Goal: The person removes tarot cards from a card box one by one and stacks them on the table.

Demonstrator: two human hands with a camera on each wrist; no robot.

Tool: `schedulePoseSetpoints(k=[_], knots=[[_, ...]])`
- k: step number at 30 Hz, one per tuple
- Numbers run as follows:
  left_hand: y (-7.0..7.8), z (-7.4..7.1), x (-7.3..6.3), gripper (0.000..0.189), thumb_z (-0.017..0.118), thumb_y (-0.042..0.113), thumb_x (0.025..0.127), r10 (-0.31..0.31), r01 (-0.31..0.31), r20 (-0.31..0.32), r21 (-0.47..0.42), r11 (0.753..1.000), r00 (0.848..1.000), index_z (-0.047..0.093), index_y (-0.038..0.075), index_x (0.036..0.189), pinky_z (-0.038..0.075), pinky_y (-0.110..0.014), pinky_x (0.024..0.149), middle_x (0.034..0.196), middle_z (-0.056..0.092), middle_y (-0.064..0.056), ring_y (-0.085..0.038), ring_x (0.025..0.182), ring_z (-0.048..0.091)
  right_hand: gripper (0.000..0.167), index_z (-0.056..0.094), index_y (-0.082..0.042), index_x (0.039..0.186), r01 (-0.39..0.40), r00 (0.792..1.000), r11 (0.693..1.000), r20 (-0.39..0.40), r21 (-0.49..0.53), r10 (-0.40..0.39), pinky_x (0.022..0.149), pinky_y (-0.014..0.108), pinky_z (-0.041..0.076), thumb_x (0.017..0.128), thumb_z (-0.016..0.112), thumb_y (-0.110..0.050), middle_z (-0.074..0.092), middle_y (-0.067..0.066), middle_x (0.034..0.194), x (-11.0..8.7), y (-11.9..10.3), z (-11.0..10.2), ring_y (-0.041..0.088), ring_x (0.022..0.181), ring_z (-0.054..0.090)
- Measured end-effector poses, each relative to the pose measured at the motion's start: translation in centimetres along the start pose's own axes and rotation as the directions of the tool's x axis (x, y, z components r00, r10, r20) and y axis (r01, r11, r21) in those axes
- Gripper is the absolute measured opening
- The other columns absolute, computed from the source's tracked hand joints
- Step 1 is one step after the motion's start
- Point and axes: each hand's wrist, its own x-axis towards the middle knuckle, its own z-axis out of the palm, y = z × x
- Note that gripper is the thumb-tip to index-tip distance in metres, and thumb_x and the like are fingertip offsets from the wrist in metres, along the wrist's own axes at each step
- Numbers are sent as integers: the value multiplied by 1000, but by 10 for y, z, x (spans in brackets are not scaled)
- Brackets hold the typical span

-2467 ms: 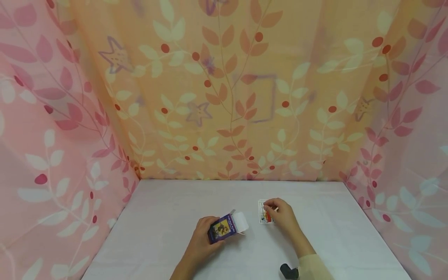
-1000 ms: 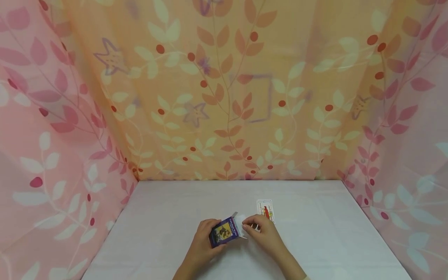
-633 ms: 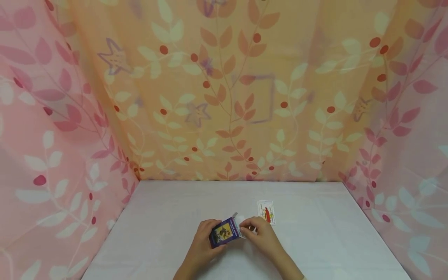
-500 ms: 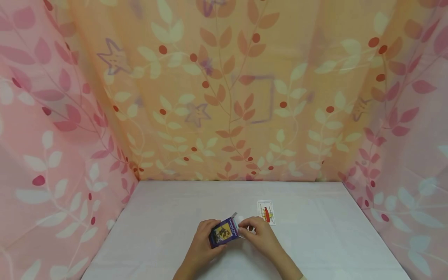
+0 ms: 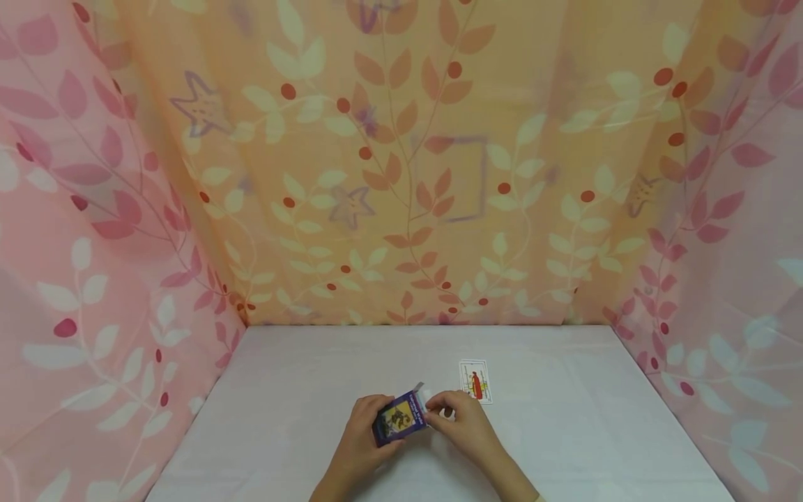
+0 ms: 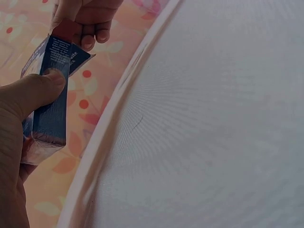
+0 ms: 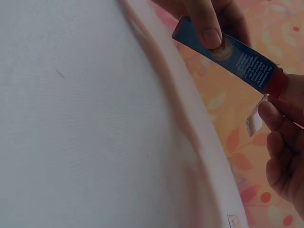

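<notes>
A small purple-blue card box with a yellow picture on its front is held tilted above the table in the head view. My left hand grips it around the closed end, the thumb lying along its narrow side in the left wrist view. The box's right end has its flaps out. There my right hand pinches the white lid flap with thumb and forefinger, close against the opening. A small side flap sticks out by the thumb in the right wrist view. The box's inside is hidden.
White-bordered cards, the top one showing a red figure, lie stacked on the white table just beyond the right hand. Patterned cloth walls enclose the table at the back and both sides.
My right hand has left the cards on the table and come left to the box's open end. The lid flap, standing out earlier, is now mostly behind its fingers. The left hand keeps its grip.
</notes>
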Motion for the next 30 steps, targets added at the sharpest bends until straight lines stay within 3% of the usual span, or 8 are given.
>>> schedulePoseSetpoints(k=[7, 23, 30], knots=[[-2, 1, -1, 86, 99, 25, 63, 29, -29, -1, 20, 999, 1000, 57, 23, 138, 51, -33, 102, 132, 55, 15, -9, 122, 52, 13, 75, -25, 95, -31, 1000, 999, -1, -12, 31, 69, 22, 49, 86, 83, -29, 68, -18, 85, 0, 1, 1, 5, 79, 57], [-6, 2, 0, 86, 98, 27, 64, 69, -69, -9, 71, 995, 998, 56, 21, 139, 51, -30, 102, 130, 58, 8, -12, 120, 52, 10, 78, -20, 95, -7, 999, 998, -48, -70, 3, 64, 20, 47, 86, 82, -24, 67, -17, 81, 1, 3, 2, 1, 73, 54], [-7, 3, -1, 85, 98, 28, 65, 54, -53, -9, 71, 996, 999, 57, 21, 139, 50, -28, 103, 129, 58, 7, -12, 120, 53, 9, 78, -19, 94, -1, 998, 995, -57, -100, -5, 63, 20, 47, 86, 82, -21, 69, -17, 80, 3, 5, 0, 0, 71, 53]])
